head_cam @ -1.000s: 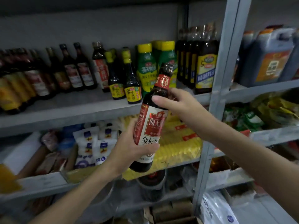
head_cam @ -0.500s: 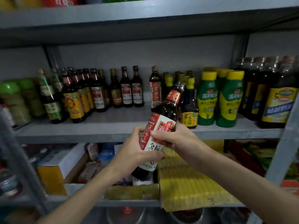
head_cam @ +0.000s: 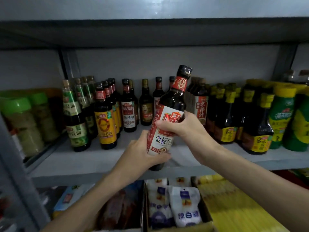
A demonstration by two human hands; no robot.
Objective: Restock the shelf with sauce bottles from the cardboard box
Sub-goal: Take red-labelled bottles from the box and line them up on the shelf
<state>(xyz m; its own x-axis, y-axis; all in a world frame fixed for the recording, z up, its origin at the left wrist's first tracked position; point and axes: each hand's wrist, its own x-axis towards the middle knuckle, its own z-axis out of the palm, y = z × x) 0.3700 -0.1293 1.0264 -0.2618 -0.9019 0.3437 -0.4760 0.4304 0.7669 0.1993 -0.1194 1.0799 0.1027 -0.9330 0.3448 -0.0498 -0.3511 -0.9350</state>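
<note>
While both hands grip the dark glass sauce bottle with red-white label (head_cam: 167, 119), neck tilts up-right. Left hand (head_cam: 142, 153) cups base, right hand (head_cam: 185, 129) wraps mid-body. Bare grey metal shelf (head_cam: 80, 158) gap lies just behind.

Dark sauce bottle (head_cam: 168, 118) tilted right, left hand (head_cam: 142, 153) gripping base, right hand (head_cam: 187, 131) around label, above shelf (head_cam: 83, 163)

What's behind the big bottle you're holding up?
Behind the held bottle, gripped by the left hand and right hand, stand dark sauce bottles on the shelf. It covers their lower parts, so those labels can't be read.
</note>
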